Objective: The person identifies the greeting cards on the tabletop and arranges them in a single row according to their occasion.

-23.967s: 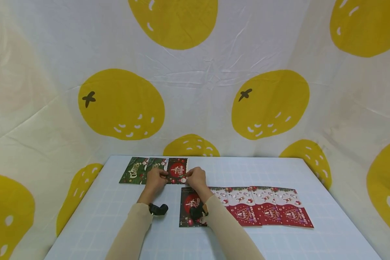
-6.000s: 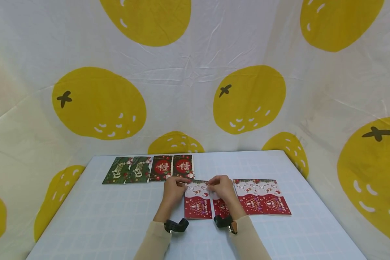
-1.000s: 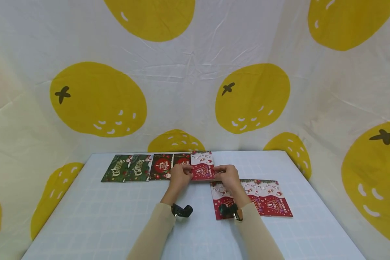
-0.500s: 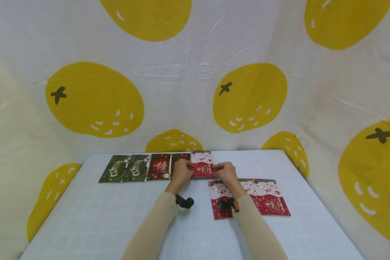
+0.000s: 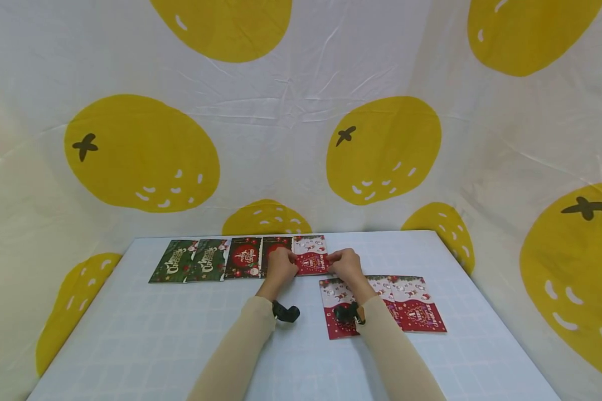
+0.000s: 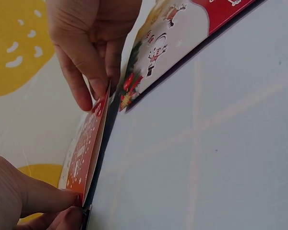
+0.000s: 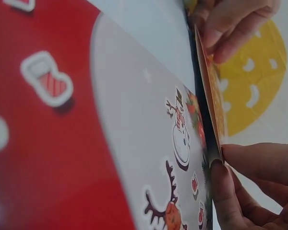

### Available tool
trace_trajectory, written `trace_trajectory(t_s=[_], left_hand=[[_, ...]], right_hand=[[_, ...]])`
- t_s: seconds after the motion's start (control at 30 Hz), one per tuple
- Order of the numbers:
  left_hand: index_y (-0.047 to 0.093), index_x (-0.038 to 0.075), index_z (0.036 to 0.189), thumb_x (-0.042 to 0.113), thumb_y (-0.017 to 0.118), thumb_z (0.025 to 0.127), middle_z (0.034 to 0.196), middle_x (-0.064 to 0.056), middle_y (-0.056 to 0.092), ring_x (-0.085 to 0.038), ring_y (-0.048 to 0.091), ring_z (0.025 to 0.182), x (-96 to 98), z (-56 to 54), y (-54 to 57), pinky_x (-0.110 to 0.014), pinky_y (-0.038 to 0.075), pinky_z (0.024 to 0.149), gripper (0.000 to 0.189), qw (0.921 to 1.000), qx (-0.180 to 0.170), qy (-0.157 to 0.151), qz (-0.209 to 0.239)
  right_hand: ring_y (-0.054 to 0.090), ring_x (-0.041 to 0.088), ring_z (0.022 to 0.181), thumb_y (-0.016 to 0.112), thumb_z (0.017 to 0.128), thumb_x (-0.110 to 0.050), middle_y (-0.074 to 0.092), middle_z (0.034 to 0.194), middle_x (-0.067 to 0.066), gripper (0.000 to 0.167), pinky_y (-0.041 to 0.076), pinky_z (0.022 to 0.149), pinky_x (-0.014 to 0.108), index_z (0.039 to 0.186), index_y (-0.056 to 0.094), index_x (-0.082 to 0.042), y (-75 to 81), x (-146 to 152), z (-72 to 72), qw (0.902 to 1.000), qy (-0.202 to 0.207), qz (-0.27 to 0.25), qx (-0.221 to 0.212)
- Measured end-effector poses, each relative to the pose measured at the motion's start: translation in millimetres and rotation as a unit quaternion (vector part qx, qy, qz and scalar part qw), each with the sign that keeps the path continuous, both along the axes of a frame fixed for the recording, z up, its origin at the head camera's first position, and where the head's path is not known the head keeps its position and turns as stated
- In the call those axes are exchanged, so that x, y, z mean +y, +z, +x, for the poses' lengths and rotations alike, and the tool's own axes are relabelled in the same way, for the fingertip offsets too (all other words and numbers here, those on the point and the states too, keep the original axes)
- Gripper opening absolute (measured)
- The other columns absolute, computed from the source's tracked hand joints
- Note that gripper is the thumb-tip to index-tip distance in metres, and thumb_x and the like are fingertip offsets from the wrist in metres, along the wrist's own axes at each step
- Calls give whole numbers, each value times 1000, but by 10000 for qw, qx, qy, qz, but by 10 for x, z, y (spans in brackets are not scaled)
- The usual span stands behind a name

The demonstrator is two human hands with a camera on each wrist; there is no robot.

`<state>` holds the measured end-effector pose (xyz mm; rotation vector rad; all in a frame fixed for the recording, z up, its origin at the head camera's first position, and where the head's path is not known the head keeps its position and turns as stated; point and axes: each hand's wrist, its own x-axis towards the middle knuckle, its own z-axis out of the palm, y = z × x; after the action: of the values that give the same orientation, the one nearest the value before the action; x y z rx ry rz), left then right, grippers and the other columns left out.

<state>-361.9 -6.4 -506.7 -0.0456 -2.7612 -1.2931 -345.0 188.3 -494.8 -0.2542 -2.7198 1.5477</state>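
Observation:
A white-and-red Christmas card [image 5: 311, 263] lies at the right end of the back row. My left hand [image 5: 282, 266] pinches its near left corner, and my right hand [image 5: 347, 264] pinches its near right corner. In the left wrist view, the card's near edge [image 6: 93, 148] stands slightly off the cloth between both hands. To its left are two dark red cards [image 5: 244, 257], the inner one partly covered by my left hand. Two green cards [image 5: 208, 259] finish the row on the left.
Three more white-and-red cards [image 5: 421, 312] overlap in a front row, partly under my right forearm. A pale blue checked cloth covers the table [image 5: 180, 340]. A white curtain with yellow fruit prints [image 5: 281, 156] hangs close behind the back edge.
Earlier, a dark red card and this white-and-red card moved from the front row to the back row's right end. Within the last second, the held card's top edge has dropped level with its neighbours.

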Motion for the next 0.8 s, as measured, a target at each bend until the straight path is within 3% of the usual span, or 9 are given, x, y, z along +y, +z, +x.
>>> trace_trajectory(t_s=[0.5, 0.8], left_hand=[[81, -3, 95, -8, 75, 79, 95, -15, 76, -35, 67, 100, 0, 36, -54, -49, 54, 95, 18, 9992, 368, -112, -95], [81, -4, 100, -7, 74, 80, 98, -16, 76, -36, 67, 104, 10, 40, -41, -51, 52, 99, 21, 9997, 196, -155, -58]], right_hand=[[65, 30, 100, 78, 85, 7, 73, 112, 18, 26, 54, 89, 43, 110, 79, 1, -17, -63, 8, 9991, -91, 418, 5], [66, 35, 106, 78, 82, 6, 73, 112, 19, 27, 55, 93, 47, 108, 78, 2, -30, -43, 9, 9984, -89, 555, 52]])
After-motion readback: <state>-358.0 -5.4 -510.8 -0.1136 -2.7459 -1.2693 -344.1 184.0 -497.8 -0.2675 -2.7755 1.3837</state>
